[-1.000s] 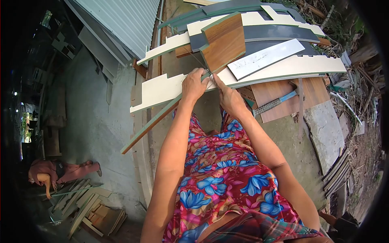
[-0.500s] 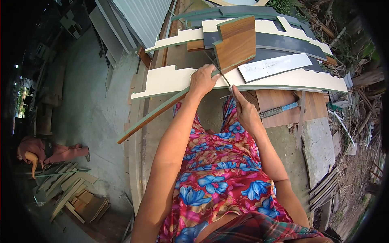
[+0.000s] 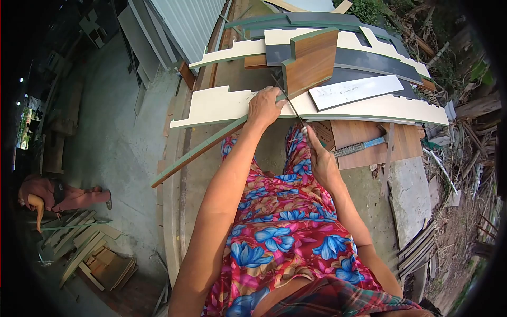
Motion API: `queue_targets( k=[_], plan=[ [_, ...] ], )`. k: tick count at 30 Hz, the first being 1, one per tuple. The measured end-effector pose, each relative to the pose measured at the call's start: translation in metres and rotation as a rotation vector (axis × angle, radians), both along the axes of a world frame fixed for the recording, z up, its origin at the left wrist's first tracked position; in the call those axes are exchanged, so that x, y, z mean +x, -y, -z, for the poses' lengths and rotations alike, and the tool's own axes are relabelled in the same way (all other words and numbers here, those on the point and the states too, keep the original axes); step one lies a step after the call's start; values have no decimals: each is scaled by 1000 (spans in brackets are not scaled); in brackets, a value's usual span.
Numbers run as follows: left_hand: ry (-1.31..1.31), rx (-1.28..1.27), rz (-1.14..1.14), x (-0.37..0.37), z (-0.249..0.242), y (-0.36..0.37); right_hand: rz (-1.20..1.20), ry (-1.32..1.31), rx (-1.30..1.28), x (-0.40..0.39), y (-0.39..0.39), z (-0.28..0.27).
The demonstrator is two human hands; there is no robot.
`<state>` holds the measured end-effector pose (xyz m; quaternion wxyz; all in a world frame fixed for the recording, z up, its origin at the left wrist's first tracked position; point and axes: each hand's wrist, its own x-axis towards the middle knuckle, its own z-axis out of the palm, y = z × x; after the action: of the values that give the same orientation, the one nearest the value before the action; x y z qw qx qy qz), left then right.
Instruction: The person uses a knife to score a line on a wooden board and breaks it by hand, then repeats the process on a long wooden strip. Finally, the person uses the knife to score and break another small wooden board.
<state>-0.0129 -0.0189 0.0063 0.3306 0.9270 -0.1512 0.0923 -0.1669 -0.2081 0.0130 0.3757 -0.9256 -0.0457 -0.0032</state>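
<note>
My left hand point(image 3: 265, 107) is closed around a wood-grain board point(image 3: 311, 61) with a green edge, gripping it where its wide, notched end meets a long narrow strip point(image 3: 198, 152). That strip slants down to the left. In my closed right hand point(image 3: 323, 164) is a slim dark file point(image 3: 294, 110), its handle pointing toward my body. The file lies across the board's inner corner, just right of my left fingers. Beneath both hands is a cream-faced board point(image 3: 222, 105) with stepped cuts. A short white panel point(image 3: 355, 91) rests on it at the right.
A hammer point(image 3: 362, 146) lies on a brown board point(image 3: 351, 130) right of my knees. Several cut grey boards point(image 3: 369, 55) are stacked beyond. At far left a person point(image 3: 58, 195) bends over scrap strips point(image 3: 87, 238). Dry plant debris point(image 3: 470, 142) covers the right side.
My right hand has drawn the file down toward my body. The board's wide end has shifted slightly down and right, while my left hand keeps its grip.
</note>
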Motion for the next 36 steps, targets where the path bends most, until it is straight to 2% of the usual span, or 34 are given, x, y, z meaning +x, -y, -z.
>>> queue_targets(
  k=[4,7,11,14,15,18,21,23,27,29,31,33,36],
  plan=[
    [4,3,0,0,0,-1,19,-265,12,-33,12,-45],
    [17,9,-4,-1,2,-2,-43,-96,-42,-51,34,-61],
    [69,24,-21,1,6,-1,-40,-163,-126,-73,74,-115],
    [66,50,-28,2,5,-1,118,-31,-67,-71,96,-125],
    [57,53,-33,1,4,-1,144,11,25,-65,96,-124],
    [55,61,-41,-1,1,0,235,153,302,-24,93,-116],
    [127,89,-42,-3,7,2,236,107,493,23,84,-111],
    [156,97,-34,-5,7,3,223,177,584,65,80,-99],
    [183,94,3,-6,9,3,311,447,604,166,96,-67],
    [187,106,7,-6,7,2,331,333,655,195,102,-68],
    [200,97,19,-8,6,2,178,357,761,214,97,-69],
    [202,93,30,-10,3,1,59,254,862,236,99,-56],
    [173,82,61,-6,4,-7,30,180,720,234,90,-69]
  ],
)
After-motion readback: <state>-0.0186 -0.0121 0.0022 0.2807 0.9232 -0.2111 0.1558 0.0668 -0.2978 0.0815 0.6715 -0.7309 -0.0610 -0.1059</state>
